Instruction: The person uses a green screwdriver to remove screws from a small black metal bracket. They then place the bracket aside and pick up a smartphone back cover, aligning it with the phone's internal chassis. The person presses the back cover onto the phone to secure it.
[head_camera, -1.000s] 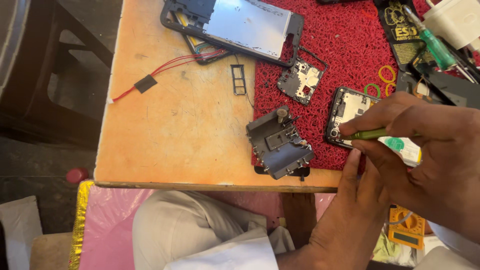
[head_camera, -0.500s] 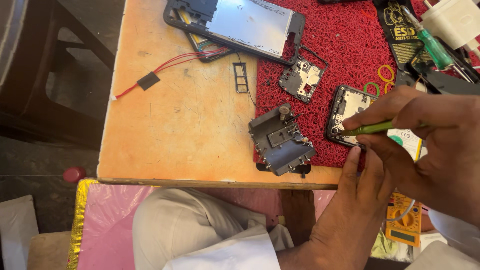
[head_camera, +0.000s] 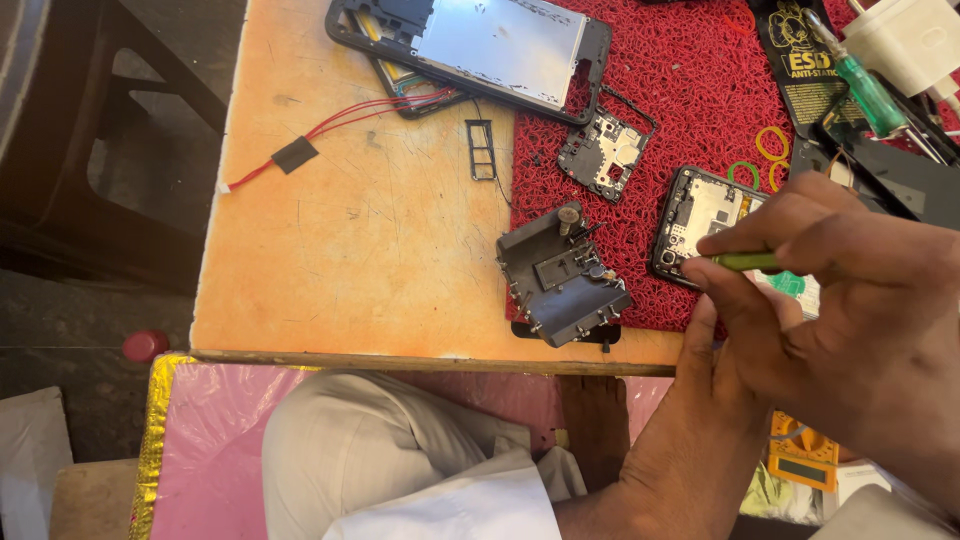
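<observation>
Step in hand, as judged: fine probing or prying on an opened phone body (head_camera: 700, 222) at the near right of the red mesh mat (head_camera: 680, 90).

Right hand (head_camera: 880, 300): closed in a pen grip on a thin green tool (head_camera: 745, 262), tip down on the phone body's near edge.

Left hand (head_camera: 715, 400): raised from below, fingers (head_camera: 705, 320) stretched against the phone body's near side; cannot tell whether pinching it or only bracing.

Next move, by judgement: calls for a steady tip, light pressure and a firm brace, given the small parts close by.

Just left of the work: grey metal clamp fixture (head_camera: 565, 280), straddling the mat edge.

Farther up the mat: loose circuit board (head_camera: 605, 150) and larger phone frame with silver plate (head_camera: 490, 40); coloured rubber bands (head_camera: 770, 142) near.

Surface: worn orange wooden table (head_camera: 350, 250), carrying a black card tray (head_camera: 481, 150) and red wires (head_camera: 340, 118).

Room: pink sheet (head_camera: 220, 430) below the table edge, dark floor at left.
</observation>
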